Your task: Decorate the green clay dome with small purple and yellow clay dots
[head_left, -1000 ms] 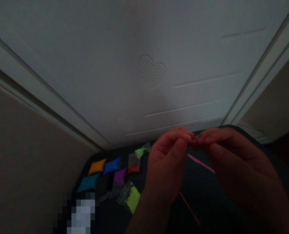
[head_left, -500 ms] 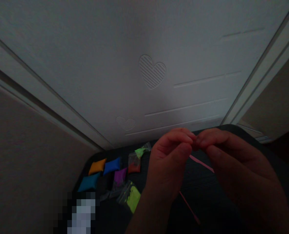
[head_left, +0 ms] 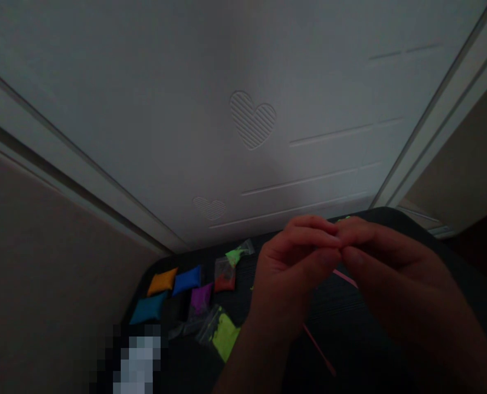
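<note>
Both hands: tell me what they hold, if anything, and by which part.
It cannot be told: the left hand and right hand meet at the fingertips, hiding anything pinched there.

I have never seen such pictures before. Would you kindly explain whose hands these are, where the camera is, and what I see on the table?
There is no machine here: a person works with bare hands. The camera is worn on that person's head, looking forward and down. The left hand and right hand meet at the fingertips; anything pinched between them is too hidden to tell. On the dark table, small packets lie to the left: orange, blue, teal, purple and others. Nearer the hands are a thin pink stick and another pink piece, partly hidden.
</note>
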`<act>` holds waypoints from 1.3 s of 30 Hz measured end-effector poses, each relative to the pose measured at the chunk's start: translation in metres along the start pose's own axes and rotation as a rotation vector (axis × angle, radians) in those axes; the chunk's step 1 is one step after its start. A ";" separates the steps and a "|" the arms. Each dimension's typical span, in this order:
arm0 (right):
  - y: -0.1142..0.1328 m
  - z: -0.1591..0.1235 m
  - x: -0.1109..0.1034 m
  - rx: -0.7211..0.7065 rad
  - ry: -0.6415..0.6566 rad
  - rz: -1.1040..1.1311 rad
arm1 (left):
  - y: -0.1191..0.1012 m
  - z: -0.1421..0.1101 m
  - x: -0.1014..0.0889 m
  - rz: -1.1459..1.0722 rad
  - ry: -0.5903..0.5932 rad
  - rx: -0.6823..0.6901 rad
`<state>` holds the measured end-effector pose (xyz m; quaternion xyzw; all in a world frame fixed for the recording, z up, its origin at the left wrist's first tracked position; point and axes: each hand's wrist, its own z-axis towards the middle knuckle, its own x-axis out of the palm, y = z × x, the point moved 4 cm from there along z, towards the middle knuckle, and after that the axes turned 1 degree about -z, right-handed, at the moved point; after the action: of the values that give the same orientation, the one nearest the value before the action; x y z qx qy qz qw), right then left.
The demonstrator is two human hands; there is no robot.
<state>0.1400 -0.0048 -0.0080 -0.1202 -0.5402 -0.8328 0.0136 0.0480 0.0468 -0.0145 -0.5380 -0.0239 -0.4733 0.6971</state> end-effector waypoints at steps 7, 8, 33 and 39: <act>-0.005 0.003 0.001 0.068 -0.005 0.067 | 0.001 0.000 -0.005 0.075 -0.032 -0.002; -0.005 0.003 0.001 0.062 -0.005 0.052 | 0.001 0.000 -0.006 0.091 -0.040 0.001; -0.091 -0.066 -0.046 0.056 0.411 -1.026 | 0.009 -0.075 -0.065 1.250 0.079 0.028; -0.117 -0.071 -0.056 0.017 0.522 -1.157 | 0.053 -0.131 -0.065 1.338 0.316 -0.049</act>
<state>0.1632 -0.0262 -0.1529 0.3984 -0.5034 -0.7029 -0.3063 -0.0139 -0.0147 -0.1435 -0.3770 0.4261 -0.0145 0.8223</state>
